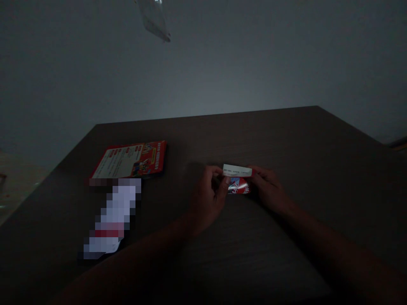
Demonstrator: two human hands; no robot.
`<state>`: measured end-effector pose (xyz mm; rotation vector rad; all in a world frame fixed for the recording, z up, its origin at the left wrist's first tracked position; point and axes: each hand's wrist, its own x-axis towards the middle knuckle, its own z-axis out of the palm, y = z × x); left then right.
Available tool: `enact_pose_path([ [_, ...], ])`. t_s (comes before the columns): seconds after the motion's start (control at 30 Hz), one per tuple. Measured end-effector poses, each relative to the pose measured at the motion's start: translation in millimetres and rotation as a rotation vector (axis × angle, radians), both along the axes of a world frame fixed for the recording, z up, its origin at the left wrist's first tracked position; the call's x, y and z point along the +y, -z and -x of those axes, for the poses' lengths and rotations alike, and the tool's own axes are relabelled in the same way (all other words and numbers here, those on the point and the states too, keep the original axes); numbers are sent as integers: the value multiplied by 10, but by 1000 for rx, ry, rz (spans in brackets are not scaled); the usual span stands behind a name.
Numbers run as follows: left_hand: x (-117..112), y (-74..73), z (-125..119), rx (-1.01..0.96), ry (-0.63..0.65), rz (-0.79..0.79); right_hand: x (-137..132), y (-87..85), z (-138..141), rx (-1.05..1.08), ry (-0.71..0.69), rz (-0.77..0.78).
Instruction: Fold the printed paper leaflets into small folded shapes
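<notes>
A small red and white packet (238,180) with a white folded flap on top is held just above the dark table (286,140) near its middle. My left hand (208,199) pinches its left end with thumb and fingers closed. Gripping the right end is my right hand (269,188), fingers curled round it. The scene is dim, so the packet's print is unreadable.
A flat red box (132,160) with a white printed panel lies at the left of the table. In front of it lies a long white paper sheet (111,218), partly blurred out. Grey wall behind; something clear hangs at the top (155,19).
</notes>
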<state>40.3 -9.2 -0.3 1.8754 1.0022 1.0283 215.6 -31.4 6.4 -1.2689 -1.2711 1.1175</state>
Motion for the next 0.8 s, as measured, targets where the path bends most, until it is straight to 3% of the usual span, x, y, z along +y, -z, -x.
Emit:
enact_pose_path([
  [0.2,-18,4,-17,-129,72,53,11,48,-19,142,-2,-17],
  [0.4,-21,-6,-20,-191,152,66,4,60,-25,151,-31,-46],
  [0.63,-16,15,6,-86,150,23,-3,38,-21,61,-67,-68],
  [0.8,-17,-35,16,3,165,-103,-6,47,-16,34,-57,-60],
])
